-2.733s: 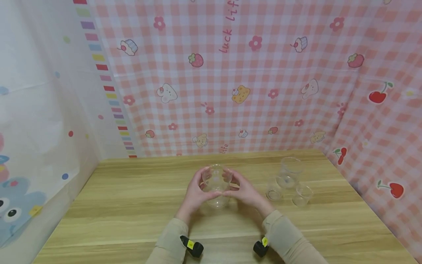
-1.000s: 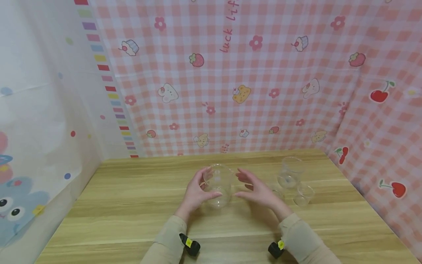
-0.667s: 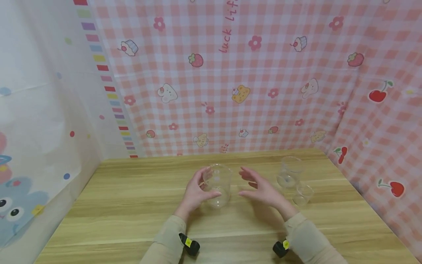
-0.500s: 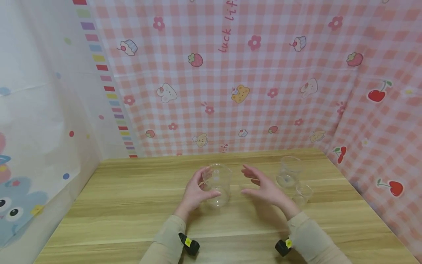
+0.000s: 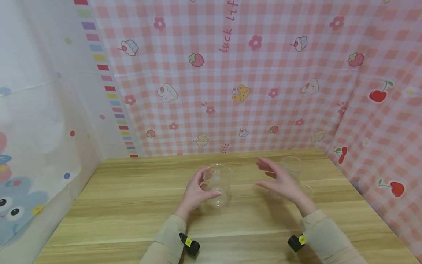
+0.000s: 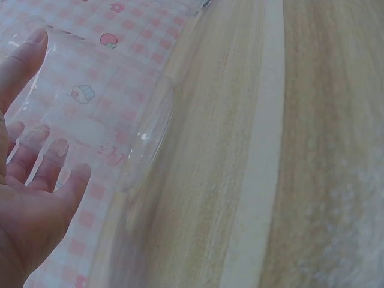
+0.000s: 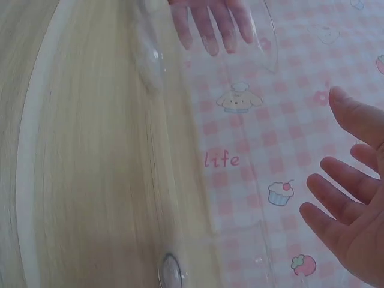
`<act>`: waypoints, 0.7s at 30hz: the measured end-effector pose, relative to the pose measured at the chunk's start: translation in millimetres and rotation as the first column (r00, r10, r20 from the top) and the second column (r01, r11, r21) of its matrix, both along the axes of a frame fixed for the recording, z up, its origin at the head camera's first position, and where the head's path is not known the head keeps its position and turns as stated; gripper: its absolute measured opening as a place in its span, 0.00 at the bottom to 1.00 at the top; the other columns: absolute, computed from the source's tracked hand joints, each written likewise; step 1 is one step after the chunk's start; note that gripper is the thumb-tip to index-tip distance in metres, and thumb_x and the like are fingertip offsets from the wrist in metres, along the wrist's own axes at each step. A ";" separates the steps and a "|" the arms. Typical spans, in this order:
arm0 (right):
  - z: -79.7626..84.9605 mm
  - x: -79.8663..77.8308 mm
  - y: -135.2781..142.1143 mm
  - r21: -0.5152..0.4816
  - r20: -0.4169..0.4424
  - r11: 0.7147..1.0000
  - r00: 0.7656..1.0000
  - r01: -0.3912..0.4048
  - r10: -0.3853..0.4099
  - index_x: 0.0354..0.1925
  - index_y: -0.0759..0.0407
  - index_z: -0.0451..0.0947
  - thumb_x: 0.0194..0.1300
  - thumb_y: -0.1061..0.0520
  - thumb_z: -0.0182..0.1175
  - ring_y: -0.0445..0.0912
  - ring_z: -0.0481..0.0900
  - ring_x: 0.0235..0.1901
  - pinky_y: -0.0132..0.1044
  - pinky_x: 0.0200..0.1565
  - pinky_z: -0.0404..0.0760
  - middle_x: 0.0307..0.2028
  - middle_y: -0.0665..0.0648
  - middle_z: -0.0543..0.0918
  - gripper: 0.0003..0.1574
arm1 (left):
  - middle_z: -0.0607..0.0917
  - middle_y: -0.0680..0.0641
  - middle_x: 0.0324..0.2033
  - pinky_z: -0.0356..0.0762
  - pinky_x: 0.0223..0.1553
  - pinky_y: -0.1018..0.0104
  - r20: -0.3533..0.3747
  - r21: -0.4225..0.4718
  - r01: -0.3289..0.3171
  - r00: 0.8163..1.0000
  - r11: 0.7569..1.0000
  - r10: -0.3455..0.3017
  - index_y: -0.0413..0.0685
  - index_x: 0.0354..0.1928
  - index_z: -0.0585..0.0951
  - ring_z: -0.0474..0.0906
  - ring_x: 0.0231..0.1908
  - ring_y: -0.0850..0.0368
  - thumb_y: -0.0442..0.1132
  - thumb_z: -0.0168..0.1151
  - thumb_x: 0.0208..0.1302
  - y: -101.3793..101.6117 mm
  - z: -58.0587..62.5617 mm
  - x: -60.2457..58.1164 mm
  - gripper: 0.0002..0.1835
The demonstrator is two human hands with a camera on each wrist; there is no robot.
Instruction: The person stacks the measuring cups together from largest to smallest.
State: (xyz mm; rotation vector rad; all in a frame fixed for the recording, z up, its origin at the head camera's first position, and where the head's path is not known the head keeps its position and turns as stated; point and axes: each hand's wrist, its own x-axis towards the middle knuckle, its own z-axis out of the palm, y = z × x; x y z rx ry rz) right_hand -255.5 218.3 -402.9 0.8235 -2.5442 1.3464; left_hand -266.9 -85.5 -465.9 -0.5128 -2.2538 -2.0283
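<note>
Left hand (image 5: 194,192) is hugging the big clear cup (image 5: 223,185), likely holding it steady | right hand (image 5: 280,180) is hovering empty, fingers spread, near other cups (image 5: 293,167)

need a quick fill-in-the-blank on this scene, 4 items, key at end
1. The clear beaker is held in the person's ____ hand.
2. The right hand holds ____.
3. The tabletop has a ____-grain look.
4. The checked backdrop is white and ____.

Missing words: left; nothing; wood; pink.
</note>
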 end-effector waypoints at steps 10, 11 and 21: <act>5.2 -1.1 20.6 0.117 -0.150 0.992 0.989 0.038 -0.021 0.69 0.68 0.61 0.57 0.65 0.72 0.65 0.69 0.61 0.64 0.61 0.67 0.62 0.70 0.73 0.46 | 0.73 0.45 0.66 0.67 0.66 0.49 0.026 -0.015 -0.016 1.000 1.000 0.016 0.48 0.69 0.68 0.69 0.65 0.46 0.26 0.79 0.45 0.8 1.1 0.7 0.47; 5.9 -1.0 22.4 0.126 -0.167 0.991 0.986 0.041 -0.019 0.69 0.69 0.62 0.57 0.65 0.72 0.66 0.69 0.61 0.65 0.61 0.67 0.62 0.70 0.73 0.46 | 0.73 0.45 0.66 0.67 0.66 0.49 0.028 -0.015 -0.016 0.999 1.000 0.016 0.48 0.69 0.68 0.69 0.65 0.46 0.26 0.79 0.45 0.7 1.0 0.6 0.47; 9.2 -4.7 38.9 0.257 -0.342 0.959 0.939 0.120 -0.026 0.66 0.70 0.66 0.51 0.63 0.76 0.66 0.71 0.58 0.65 0.57 0.70 0.59 0.70 0.76 0.47 | 0.72 0.42 0.66 0.65 0.66 0.48 0.024 -0.013 -0.006 1.000 1.000 0.006 0.46 0.69 0.67 0.68 0.65 0.43 0.27 0.79 0.45 -0.7 0.5 0.4 0.47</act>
